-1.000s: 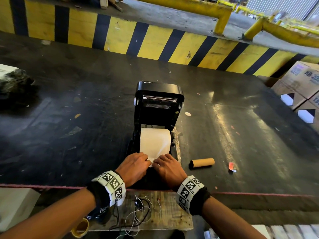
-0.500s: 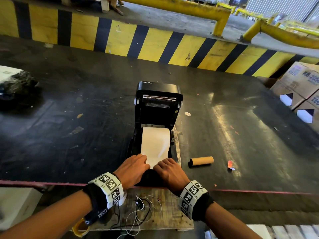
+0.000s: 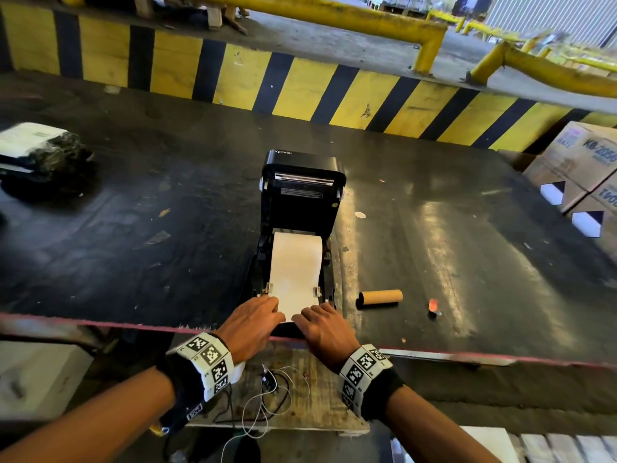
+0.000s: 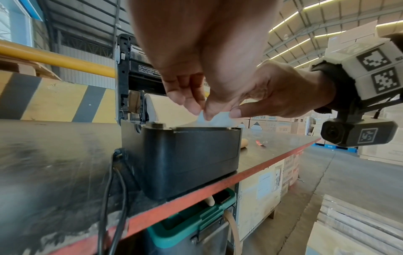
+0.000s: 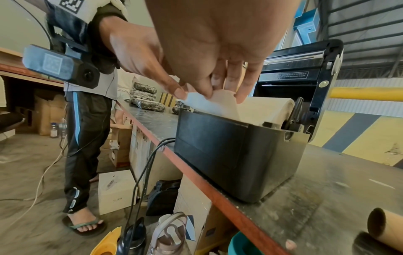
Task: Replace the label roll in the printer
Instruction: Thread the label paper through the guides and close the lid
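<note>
Both hands have drawn the paper strip nearer the printer's front edge. Left hand and right hand each pinch a corner. Label roll sits inside the printer; empty core lies right of it on the desk.

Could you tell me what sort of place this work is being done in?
Most likely a warehouse or loading dock. Stacked cardboard boxes stand beside the table, a yellow-and-black striped barrier and yellow guard rails run behind it, and a high metal roof spans overhead.
</note>
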A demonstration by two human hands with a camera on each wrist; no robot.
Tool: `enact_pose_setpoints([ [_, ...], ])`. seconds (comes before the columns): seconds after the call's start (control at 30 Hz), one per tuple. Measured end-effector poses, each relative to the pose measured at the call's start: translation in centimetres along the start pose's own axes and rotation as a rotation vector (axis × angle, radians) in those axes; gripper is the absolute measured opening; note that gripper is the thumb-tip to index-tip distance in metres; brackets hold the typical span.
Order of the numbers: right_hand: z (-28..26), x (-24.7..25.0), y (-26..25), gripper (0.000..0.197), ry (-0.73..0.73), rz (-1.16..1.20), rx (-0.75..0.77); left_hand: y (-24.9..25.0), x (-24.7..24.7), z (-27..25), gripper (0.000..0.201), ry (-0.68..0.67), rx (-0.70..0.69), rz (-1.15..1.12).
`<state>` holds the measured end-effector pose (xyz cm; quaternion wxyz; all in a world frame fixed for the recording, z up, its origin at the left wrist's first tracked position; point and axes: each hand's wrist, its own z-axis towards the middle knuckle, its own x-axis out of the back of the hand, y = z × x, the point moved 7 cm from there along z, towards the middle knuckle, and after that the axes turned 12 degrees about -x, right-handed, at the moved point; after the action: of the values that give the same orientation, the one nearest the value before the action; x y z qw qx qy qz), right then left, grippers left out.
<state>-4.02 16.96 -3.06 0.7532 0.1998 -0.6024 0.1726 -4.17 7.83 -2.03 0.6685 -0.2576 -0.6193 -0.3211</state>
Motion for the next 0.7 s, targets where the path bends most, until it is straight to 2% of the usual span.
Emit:
enact_pose_setpoints([
  [0.17, -1.6, 0.6, -0.6, 0.023, 0.001, 0.019, 0.000, 1.4, -0.6, -1.1, 0.024, 0.016, 0.023, -0.008],
  [0.37, -3.4, 0.7, -1.2, 0.025, 0.015, 0.081, 0.024, 2.4, -1.8, -2.4, 0.023, -0.004, 0.075, -0.046],
  [0.63, -4.8, 0.0, -1.2, 0.024, -0.024, 0.168, 0.054, 3.2, -2.3, -3.6, 0.023, -0.088, 0.086, -0.076],
  [0.7, -4.8, 0.0, -1.1, 0.018, -0.036, 0.204, 0.065, 3.3, -2.1, -3.6, 0.017, -0.085, 0.084, -0.115],
])
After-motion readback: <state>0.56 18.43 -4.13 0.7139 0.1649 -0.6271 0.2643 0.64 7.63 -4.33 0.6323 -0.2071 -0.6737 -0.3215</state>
